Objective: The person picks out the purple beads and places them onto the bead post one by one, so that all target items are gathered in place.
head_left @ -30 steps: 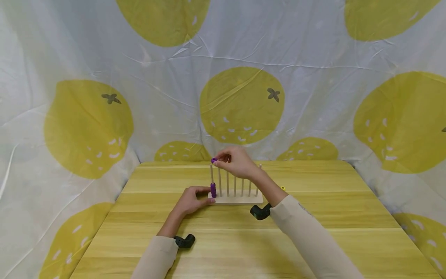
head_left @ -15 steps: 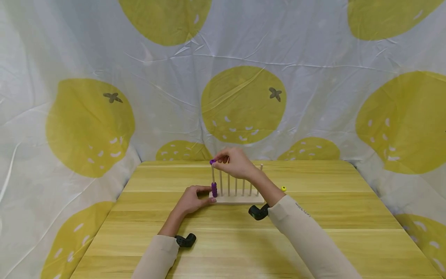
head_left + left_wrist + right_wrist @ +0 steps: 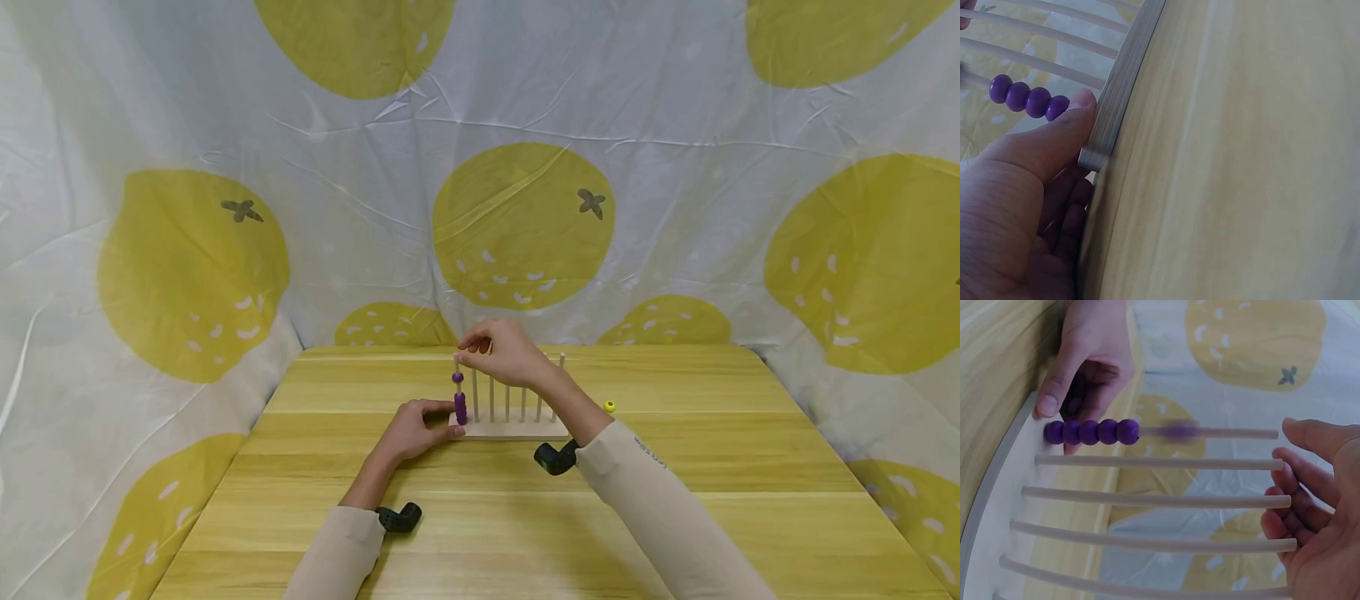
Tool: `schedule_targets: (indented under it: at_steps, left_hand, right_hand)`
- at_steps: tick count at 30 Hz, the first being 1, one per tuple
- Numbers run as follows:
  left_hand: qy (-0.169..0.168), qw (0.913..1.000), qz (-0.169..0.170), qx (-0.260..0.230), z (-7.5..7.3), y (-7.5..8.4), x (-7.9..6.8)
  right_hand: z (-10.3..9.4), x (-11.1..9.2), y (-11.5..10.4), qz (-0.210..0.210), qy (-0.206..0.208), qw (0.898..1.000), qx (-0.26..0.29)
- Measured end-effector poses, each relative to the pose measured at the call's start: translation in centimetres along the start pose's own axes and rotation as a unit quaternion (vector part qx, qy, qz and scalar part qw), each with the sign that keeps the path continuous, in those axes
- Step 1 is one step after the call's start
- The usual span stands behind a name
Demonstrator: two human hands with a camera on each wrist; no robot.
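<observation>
A wooden peg stand (image 3: pixel 513 429) with a row of upright pegs stands on the table. My left hand (image 3: pixel 408 429) grips the left end of its base, thumb at the front edge and fingers behind. Several purple beads (image 3: pixel 1089 432) are stacked at the bottom of the leftmost peg. Higher on that peg, a loose purple bead (image 3: pixel 457 377) is sliding down, blurred in the right wrist view. My right hand (image 3: pixel 506 350) hovers at the tops of the pegs, its thumb and loosely bent fingers apart and holding nothing.
A yellow bead (image 3: pixel 610 407) lies on the wooden table (image 3: pixel 480 517), to the right of the stand beyond my right forearm. A white cloth with yellow fruit prints (image 3: pixel 645 233) hangs behind and along the sides. Each wrist wears a black camera (image 3: pixel 401 517).
My right hand brought a purple bead onto the tip of the leftmost peg and let it go. The bead has dropped partway down. My left hand stays on the base.
</observation>
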State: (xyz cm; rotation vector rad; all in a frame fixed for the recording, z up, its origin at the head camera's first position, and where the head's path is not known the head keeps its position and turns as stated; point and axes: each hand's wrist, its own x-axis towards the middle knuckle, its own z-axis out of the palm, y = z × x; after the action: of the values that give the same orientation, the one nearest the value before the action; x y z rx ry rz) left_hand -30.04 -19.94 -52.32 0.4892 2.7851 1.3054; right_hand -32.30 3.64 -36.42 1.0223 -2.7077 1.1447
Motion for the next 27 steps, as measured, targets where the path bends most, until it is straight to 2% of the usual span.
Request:
schedule_targets:
  at_steps: [12, 27]
  left_hand:
    - [0.005, 1.0, 0.0, 0.006, 0.2, 0.0, 0.3]
    - [0.009, 0.9998, -0.011, 0.014, 0.1, 0.0, 0.0]
  right_hand:
    - [-1.2, -0.6, 0.8, -0.007, 0.007, 1.0, 0.029]
    - [-4.9, -3.8, 3.0, 0.019, 0.036, 0.998, 0.041]
